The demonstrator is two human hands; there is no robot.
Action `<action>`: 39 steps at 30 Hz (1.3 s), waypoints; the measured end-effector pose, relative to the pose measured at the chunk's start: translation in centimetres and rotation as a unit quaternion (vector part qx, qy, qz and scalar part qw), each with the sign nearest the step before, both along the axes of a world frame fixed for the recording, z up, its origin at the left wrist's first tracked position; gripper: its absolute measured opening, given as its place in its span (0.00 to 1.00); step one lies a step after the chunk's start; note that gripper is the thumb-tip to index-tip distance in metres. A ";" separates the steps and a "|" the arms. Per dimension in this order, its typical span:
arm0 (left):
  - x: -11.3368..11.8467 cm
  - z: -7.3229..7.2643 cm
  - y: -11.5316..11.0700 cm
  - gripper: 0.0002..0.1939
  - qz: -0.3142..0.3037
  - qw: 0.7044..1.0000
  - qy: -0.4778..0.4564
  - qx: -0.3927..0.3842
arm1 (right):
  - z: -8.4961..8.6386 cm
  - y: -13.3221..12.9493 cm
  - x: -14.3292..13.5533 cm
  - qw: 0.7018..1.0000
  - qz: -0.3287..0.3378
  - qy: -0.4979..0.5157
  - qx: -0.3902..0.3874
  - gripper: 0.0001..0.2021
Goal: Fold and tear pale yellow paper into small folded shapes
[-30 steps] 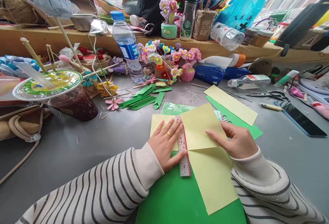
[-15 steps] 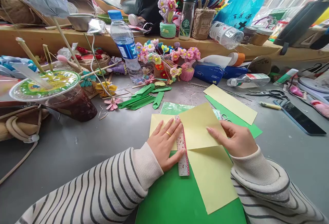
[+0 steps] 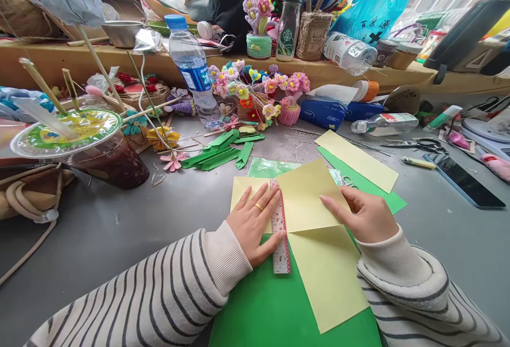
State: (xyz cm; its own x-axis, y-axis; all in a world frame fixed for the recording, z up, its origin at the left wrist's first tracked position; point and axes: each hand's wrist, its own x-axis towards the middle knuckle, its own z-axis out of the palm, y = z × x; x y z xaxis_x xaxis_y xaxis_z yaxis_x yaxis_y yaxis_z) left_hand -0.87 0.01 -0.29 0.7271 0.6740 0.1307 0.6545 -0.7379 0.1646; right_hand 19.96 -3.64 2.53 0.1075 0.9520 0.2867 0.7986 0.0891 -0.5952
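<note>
My left hand point(image 3: 255, 219) lies flat with fingers stretched out, pressing a clear ruler with a pink patterned edge point(image 3: 281, 256) onto a sheet of pale yellow paper point(image 3: 330, 278). The ruler stands nearly upright in view, along the raised part of the sheet. Between thumb and fingers, my right hand point(image 3: 368, 214) pinches the sheet's right side and holds that part slightly lifted. A split between the lifted part and the lower part runs from the ruler to the right. Beneath lies a large green sheet point(image 3: 255, 304) on the grey table.
Folded green paper strips point(image 3: 217, 153) lie behind the sheet. To the right are a yellow strip point(image 3: 358, 161), scissors point(image 3: 430, 146) and a phone point(image 3: 464, 179). A lidded drink cup point(image 3: 115, 161) leans at left. A water bottle point(image 3: 193, 76) and pipe-cleaner flowers point(image 3: 243, 89) stand farther back.
Hardly anything differs. The ruler and my left hand appear a touch farther left, along with a slight shift of the whole view. My right hand keeps its pinch on the paper.
</note>
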 end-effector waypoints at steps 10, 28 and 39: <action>0.2 0.2 -0.1 0.37 0.007 1.000 0.015 0.001 | 0.0 0.0 -0.1 1.000 0.002 0.013 -0.009 0.15; 0.2 -0.1 -0.1 0.37 0.006 1.000 -0.005 0.007 | 1.1 -0.7 -2.1 0.977 0.040 -0.104 0.183 0.04; 0.2 -0.3 -0.1 0.32 0.005 0.999 -0.032 0.001 | 1.6 -1.8 -4.0 0.947 0.113 -0.200 0.226 0.06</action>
State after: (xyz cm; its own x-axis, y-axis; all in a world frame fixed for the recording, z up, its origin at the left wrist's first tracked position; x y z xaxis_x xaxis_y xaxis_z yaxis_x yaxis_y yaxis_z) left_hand -0.62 -0.13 -0.56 0.7097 0.6817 0.1780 0.6506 -0.7311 0.2056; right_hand 15.94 -5.40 4.16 -0.2871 0.7086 0.6446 0.8827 0.4570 -0.1092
